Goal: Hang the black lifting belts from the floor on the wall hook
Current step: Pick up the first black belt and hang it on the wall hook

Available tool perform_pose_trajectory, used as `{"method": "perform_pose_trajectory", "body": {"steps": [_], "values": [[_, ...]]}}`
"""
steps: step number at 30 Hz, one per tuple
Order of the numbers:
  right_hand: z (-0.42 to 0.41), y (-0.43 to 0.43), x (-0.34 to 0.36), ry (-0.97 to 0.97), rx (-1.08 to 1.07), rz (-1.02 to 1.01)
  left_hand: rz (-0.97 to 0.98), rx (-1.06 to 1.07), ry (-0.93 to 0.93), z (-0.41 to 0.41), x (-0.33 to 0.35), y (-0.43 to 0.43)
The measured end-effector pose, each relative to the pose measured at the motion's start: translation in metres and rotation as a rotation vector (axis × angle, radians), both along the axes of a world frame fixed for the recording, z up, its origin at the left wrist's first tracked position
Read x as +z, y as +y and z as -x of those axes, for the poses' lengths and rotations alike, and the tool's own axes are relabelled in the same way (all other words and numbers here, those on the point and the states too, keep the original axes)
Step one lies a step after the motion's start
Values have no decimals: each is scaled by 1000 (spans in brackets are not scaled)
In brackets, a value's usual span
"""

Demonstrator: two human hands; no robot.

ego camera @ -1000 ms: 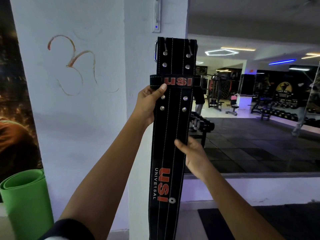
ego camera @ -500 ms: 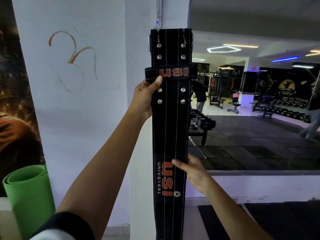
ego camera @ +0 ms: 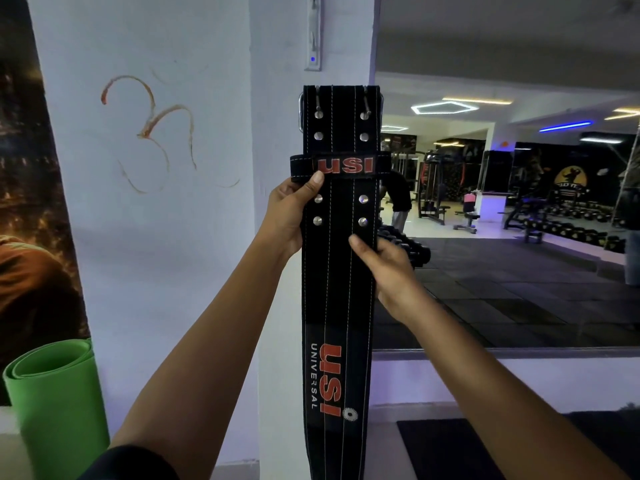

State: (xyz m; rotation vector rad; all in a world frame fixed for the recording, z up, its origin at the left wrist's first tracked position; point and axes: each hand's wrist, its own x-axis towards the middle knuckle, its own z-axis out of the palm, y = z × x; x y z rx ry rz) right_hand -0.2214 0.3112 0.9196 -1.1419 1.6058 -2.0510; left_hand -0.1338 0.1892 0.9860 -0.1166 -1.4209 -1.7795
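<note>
Here I hold the long black leather lifting belt [ego camera: 337,271] with white stitching upright in front of the white wall corner, its steel buckle end at the top and its tail running down out of view at the near edge. My left hand [ego camera: 289,216] is clamped on the belt's left edge, thumb pressed just under the keeper loop with the red "USI" lettering [ego camera: 343,165]. My right hand [ego camera: 386,261] pinches the right edge a little lower, thumb on the front face and fingers hidden behind. The two hands are apart, with the belt's width between them.

Above the belt, a narrow white wall hook rail [ego camera: 313,36] with a small blue light runs up the pillar; the belt's top sits below it, not touching it. On the left wall is a faded orange scrawl [ego camera: 149,133], and a rolled green exercise mat [ego camera: 52,403] stands at the near left. To the right, a large mirror [ego camera: 519,202] reflects gym machines and dumbbell racks.
</note>
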Motion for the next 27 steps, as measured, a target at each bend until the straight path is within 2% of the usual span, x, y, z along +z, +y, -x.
{"method": "perform_pose_trajectory", "body": {"steps": [6, 14, 18, 23, 27], "values": [[4, 2, 42, -3, 67, 48, 5, -2, -2, -6, -5, 2], [-1, 2, 73, 40, -76, 44, 18, -4, -55, -5, -20, 6], [2, -3, 82, -19, -110, 112, 33, -44, -124, -9, -24, 4], [2, -11, 74, -33, -181, 169, 83, -71, -215, -14, -2, -1], [2, -12, 67, -8, -184, 163, 3, 8, -267, -12, 32, -10]]}}
